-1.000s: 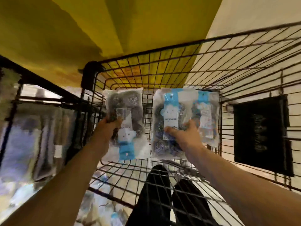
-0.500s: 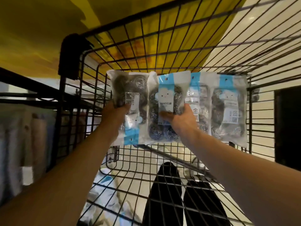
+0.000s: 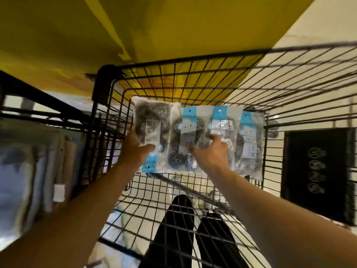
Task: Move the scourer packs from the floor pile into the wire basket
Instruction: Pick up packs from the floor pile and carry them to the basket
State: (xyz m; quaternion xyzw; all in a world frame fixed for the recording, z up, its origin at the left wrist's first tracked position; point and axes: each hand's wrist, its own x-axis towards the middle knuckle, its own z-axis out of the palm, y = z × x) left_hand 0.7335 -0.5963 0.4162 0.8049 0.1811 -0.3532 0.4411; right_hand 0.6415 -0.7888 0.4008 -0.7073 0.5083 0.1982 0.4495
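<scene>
Several clear scourer packs with blue-and-white header cards stand in a row against the far wall of the black wire basket (image 3: 193,78). My left hand (image 3: 133,149) grips the leftmost pack (image 3: 148,120), which is upside down with its blue card at the bottom. My right hand (image 3: 210,153) presses on the second pack (image 3: 183,140) and overlaps the third pack (image 3: 222,122). A fourth pack (image 3: 251,144) leans at the right end. More packs show on the floor (image 3: 123,221) through the basket's wire bottom.
A yellow panel (image 3: 154,35) rises behind the basket. At the left stands a black rack (image 3: 48,111) holding blurred packaged goods. A black sign (image 3: 316,171) hangs on the basket's right side. My dark trouser legs (image 3: 173,229) show below the mesh.
Both hands have brought their packs together against the far wall, joining the row there. The view has tilted down, so the basket sits lower in frame.
</scene>
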